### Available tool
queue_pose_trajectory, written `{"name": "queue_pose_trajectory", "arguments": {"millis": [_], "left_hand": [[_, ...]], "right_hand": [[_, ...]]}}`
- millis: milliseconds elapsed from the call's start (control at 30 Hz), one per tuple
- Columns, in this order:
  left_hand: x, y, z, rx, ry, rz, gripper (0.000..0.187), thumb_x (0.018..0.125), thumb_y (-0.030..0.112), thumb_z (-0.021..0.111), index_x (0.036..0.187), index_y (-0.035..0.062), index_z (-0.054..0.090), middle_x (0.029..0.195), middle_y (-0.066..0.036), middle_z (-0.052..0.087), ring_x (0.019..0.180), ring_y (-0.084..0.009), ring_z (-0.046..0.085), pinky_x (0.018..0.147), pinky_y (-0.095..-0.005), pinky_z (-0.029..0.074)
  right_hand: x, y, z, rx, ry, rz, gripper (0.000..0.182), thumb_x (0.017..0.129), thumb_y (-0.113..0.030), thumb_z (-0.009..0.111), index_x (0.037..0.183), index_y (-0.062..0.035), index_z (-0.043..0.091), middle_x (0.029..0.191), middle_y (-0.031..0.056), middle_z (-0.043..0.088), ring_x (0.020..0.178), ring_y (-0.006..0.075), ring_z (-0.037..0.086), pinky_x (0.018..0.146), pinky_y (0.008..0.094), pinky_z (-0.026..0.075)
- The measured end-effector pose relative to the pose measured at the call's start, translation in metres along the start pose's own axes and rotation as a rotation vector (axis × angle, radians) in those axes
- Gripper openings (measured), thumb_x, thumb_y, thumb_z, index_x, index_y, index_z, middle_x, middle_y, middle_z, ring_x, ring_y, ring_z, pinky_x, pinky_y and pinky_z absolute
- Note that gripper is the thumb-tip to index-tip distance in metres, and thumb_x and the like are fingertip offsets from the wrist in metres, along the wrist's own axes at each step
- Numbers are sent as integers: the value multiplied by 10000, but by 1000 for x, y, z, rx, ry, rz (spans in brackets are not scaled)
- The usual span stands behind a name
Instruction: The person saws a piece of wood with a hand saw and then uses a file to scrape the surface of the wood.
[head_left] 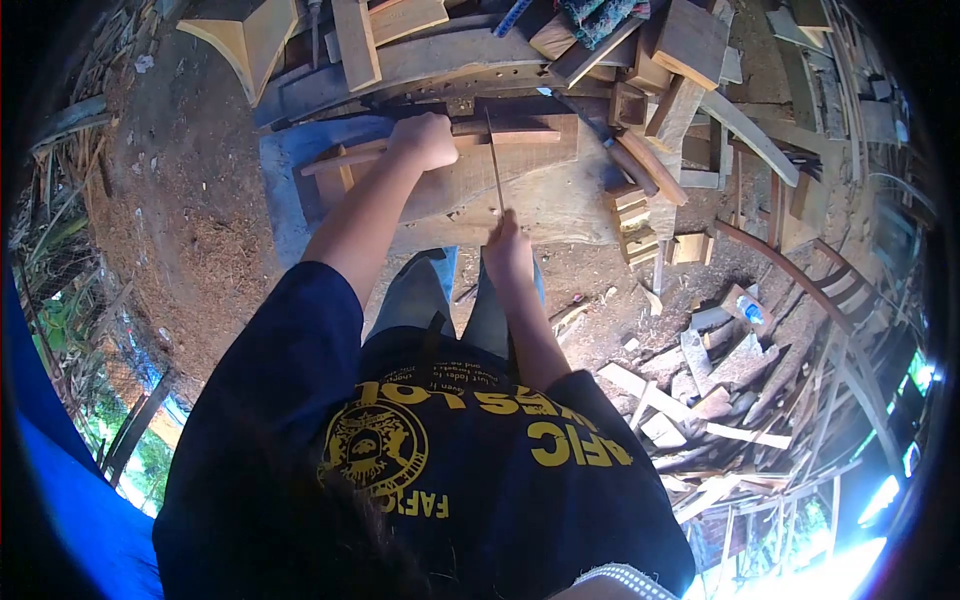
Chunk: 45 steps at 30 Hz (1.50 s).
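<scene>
My left hand (pixel 425 142) is closed round a long, slightly curved wooden piece (pixel 525 137) that lies across the wooden workbench (pixel 560 195). My right hand (pixel 509 240) is closed on the handle of a saw, its fingers wrapped together. The thin saw blade (pixel 497 170) points away from me and crosses the curved piece, to the right of my left hand. The handle is mostly hidden in my fist. Left of my left hand, a narrow wooden strip (pixel 340 163) rests over a short block.
Notched wooden blocks (pixel 632 225) and curved brown pieces (pixel 652 165) sit at the bench's right end. Boards and blocks (pixel 690 45) are piled beyond it. Offcuts (pixel 730 370) and a plastic bottle (pixel 749 309) lie on the right. Sawdust (pixel 200 230) covers the ground at left.
</scene>
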<state>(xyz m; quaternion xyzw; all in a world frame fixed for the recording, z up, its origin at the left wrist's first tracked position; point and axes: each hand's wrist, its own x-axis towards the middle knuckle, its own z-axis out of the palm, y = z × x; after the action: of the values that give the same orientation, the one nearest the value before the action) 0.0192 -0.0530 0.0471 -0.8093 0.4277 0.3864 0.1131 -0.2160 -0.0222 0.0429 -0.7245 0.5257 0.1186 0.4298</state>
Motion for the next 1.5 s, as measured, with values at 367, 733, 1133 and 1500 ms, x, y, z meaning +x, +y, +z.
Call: {"name": "queue_pose_trajectory", "arguments": {"millis": [367,733,1133,1500], "left_hand": [[-1,-1,3,8,0,20,340,699,154,566,978,3,688,1021,-206,670,951,-322,663,823,-410,534],[1,-2,-2,-6,-21,36,346,692,153,561,976,4,690,1013,-203,672,951,-321,664,819,-413,533],[-2,-3,5,-13,9,36,335,688,149,559,958,0,688,992,-204,675,938,-326,665,812,-414,533],[-2,-3,3,7,-15,44,323,706,161,555,957,14,696,993,-198,679,932,-318,671,806,-412,536]], "right_hand": [[40,-28,-3,16,69,-73,176,894,-131,448,1036,-28,449,843,308,625,819,464,629,683,550,508],[-7,15,13,37,129,0,190,939,-172,441,1052,-38,514,731,287,607,718,470,612,611,562,484],[47,-42,-15,-54,25,-49,203,888,-119,451,1061,-13,447,856,320,623,841,475,622,724,553,503],[35,-30,-8,-23,49,-52,193,870,-85,457,1048,-11,470,855,321,622,841,485,614,721,548,497]]}}
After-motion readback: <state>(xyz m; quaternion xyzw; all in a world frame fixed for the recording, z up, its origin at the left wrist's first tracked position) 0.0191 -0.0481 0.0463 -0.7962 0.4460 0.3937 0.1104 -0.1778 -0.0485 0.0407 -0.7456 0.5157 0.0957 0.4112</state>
